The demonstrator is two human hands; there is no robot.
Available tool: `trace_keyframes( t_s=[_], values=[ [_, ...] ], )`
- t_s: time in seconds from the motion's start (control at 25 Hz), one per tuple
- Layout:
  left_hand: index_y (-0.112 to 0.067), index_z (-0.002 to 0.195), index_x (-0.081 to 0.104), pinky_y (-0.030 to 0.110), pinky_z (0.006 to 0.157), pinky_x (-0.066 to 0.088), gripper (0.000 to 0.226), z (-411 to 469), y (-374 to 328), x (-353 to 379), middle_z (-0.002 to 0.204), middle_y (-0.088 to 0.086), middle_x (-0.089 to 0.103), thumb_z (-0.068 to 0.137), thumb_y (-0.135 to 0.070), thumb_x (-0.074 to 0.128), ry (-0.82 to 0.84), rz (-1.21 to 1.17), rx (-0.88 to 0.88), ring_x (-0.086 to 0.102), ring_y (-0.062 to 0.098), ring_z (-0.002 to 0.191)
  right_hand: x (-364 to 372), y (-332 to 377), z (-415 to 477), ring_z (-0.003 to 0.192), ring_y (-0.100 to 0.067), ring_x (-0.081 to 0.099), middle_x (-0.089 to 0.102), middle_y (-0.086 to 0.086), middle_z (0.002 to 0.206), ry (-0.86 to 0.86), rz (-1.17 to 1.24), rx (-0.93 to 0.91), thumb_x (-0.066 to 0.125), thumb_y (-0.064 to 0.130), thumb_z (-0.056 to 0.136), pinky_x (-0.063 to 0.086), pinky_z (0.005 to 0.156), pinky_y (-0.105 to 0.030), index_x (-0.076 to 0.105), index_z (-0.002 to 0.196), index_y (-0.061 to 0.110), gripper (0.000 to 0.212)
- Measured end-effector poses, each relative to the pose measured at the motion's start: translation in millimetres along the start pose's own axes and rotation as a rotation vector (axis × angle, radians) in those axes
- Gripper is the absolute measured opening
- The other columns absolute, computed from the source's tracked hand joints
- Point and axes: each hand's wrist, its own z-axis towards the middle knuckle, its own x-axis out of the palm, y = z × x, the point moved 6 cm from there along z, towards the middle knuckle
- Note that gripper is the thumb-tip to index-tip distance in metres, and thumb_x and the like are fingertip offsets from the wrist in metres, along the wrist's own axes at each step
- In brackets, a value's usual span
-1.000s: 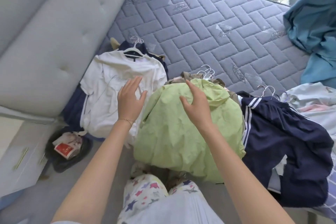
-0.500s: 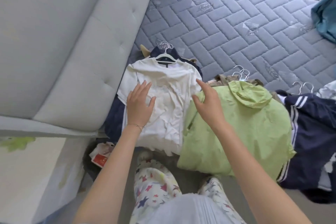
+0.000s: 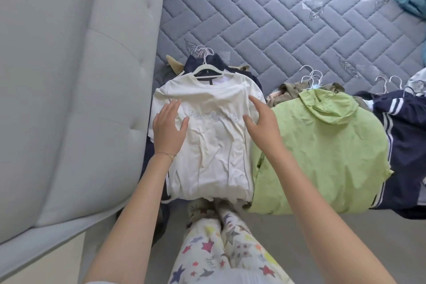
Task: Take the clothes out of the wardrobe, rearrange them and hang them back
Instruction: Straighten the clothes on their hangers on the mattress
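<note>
The cream cotton T-shirt (image 3: 212,140), on its white plastic hanger (image 3: 207,71), tops a navy pile of clothes (image 3: 217,62) at the near edge of the grey quilted mattress (image 3: 276,18). The person's left hand (image 3: 169,131) and right hand (image 3: 260,122) flank its chest, fingers (image 3: 171,108) straight and spread, gripping nothing; the right may be hovering. Smoothing from collar toward hem should flatten creases without unseating the hanger.

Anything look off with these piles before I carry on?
Nothing damaged or spilled. The white T-shirt is creased across the front, and the green jacket and navy striped garment droop over the mattress edge, so they could slide off.
</note>
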Motion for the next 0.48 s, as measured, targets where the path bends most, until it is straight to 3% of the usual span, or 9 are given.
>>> trace_keyframes(
  t_s=[0.24,0.48],
  values=[
    [-0.018,0.144,0.043,0.042,0.117,0.022,0.05,68.5,37.6,55.7,0.15,0.0,0.041,0.096,-0.023,0.056,0.011,0.005,0.039,0.03,0.019,0.143,56.6,-39.7,82.9,0.139,-0.019,0.036,0.044,0.0,0.148,0.07,-0.068,0.011,0.056,0.015,0.093,0.027,0.116,-0.036,0.041,0.146,0.017,0.055],
    [-0.02,0.144,0.041,0.041,0.118,0.015,0.05,142.8,96.4,145.0,0.152,-0.002,0.039,0.097,-0.026,0.055,0.044,0.042,0.057,0.025,0.018,0.145,128.4,-93.8,179.6,0.137,-0.02,0.037,0.046,-0.003,0.147,0.08,-0.115,-0.032,0.055,0.012,0.093,0.027,0.111,-0.029,0.042,0.145,0.014,0.053]
  ],
)
